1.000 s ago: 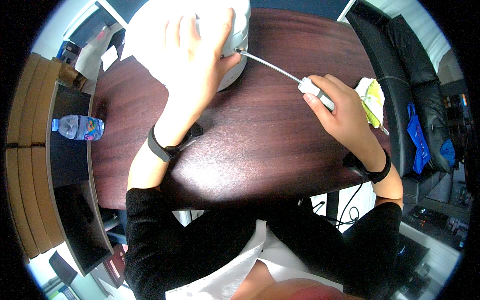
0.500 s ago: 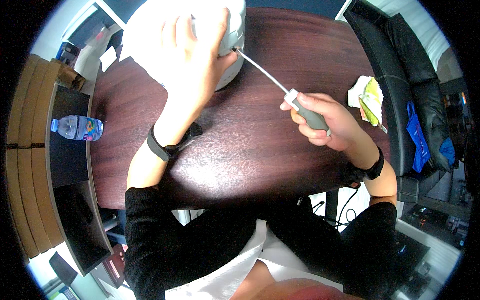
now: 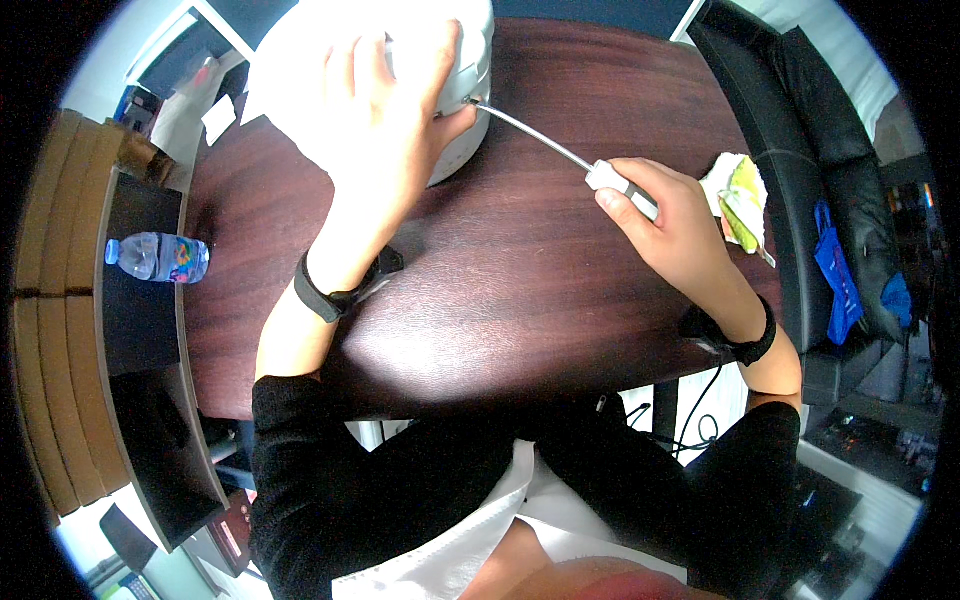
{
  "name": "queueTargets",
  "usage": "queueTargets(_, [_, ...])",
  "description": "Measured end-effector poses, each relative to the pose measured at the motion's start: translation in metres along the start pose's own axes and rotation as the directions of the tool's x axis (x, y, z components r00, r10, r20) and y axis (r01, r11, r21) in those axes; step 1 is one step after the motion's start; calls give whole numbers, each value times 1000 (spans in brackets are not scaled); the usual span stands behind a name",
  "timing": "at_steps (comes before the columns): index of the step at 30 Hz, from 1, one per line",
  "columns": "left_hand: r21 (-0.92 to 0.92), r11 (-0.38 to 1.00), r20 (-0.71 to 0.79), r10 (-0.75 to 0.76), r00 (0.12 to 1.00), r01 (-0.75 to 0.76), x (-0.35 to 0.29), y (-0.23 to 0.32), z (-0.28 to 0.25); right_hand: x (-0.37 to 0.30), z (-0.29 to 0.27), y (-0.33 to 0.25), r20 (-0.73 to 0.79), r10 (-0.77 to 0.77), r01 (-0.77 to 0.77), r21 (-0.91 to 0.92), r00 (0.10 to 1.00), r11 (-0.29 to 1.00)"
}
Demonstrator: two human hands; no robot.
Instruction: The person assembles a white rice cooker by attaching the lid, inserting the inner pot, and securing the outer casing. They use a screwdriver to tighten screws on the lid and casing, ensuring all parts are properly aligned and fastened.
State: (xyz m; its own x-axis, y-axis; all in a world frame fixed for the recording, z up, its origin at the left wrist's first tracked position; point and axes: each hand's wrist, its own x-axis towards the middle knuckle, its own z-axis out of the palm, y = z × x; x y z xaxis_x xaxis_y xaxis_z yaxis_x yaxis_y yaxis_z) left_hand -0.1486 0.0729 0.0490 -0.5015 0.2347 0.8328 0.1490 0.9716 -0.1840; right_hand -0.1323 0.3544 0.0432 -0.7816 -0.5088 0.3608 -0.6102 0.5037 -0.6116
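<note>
A bulky white rounded appliance [image 3: 462, 150], partly washed out by glare, stands at the far left of the table. My left hand [image 3: 385, 110] lies on it with fingers stretched and spread, the thumb just below a small dark recess in its side. In my right hand [image 3: 670, 215] is a screwdriver [image 3: 540, 136] with a grey and white handle. Its long metal shaft, which looks slightly curved, reaches left to that recess. How deep the tip sits is hidden. My fingers wrap the handle from above, and their tips are out of sight.
The dark wooden table [image 3: 540, 300] carries a crumpled white and green wrapper [image 3: 738, 205] at right. A water bottle [image 3: 160, 257] lies at the left edge beside cardboard boxes [image 3: 60, 300]. A black sofa [image 3: 830, 130] with a blue bag [image 3: 836, 280] borders the right.
My right hand has turned over on the screwdriver handle, from palm up to back of hand up, and shifted slightly right. My left hand and the appliance look almost unmoved.
</note>
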Motion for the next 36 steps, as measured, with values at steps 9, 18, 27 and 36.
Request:
queueTargets(9, [-16,1000,18,-6,1000,6,1,0,-2,1,0,-3,-5,-26,26,-37,1000,999])
queueTargets(18, [6,1000,-16,2,1000,-2,0,-1,1,1,0,-2,-9,-9,8,-44,1000,999])
queueTargets(27, [-4,1000,0,-1,1000,1,0,-1,0,-3,4,-1,5,-24,24,-2,1000,1000])
queueTargets(36, [-13,1000,-6,-9,1000,9,-1,0,0,-3,3,-1,-21,-14,14,-6,1000,1000])
